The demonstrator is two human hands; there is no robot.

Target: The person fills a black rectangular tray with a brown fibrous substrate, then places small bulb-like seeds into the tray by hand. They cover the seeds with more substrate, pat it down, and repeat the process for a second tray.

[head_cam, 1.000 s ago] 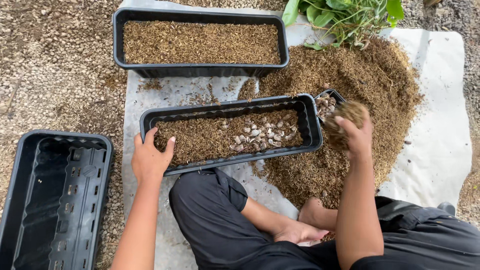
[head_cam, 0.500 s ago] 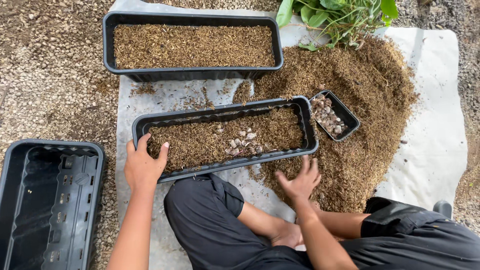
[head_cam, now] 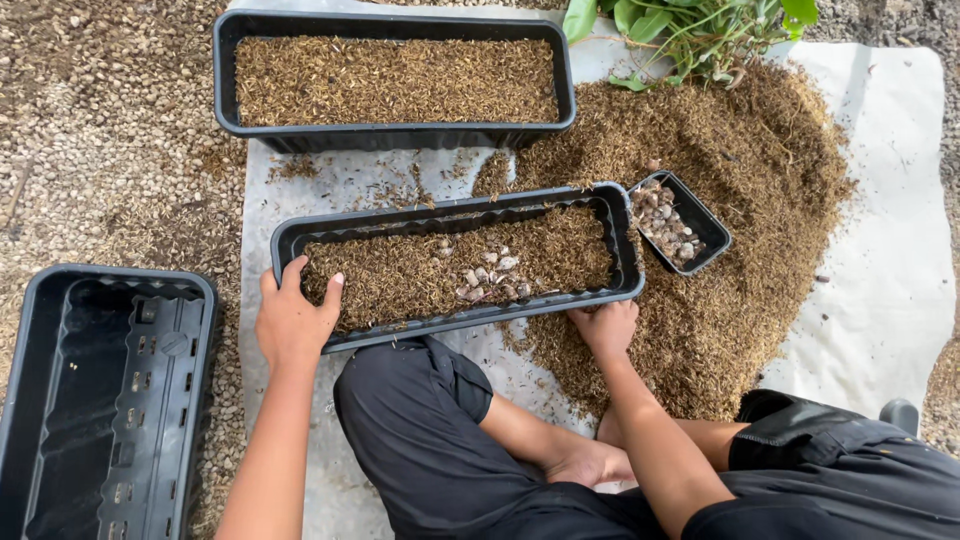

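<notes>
An empty black planter (head_cam: 105,400) lies at far left on the gravel. The left hand (head_cam: 293,318) grips the near-left corner of the middle planter (head_cam: 455,262), half full of brown husk and pebbles; the right hand (head_cam: 606,328) curls under its near-right rim, beside the small pebble tray (head_cam: 678,221).
</notes>
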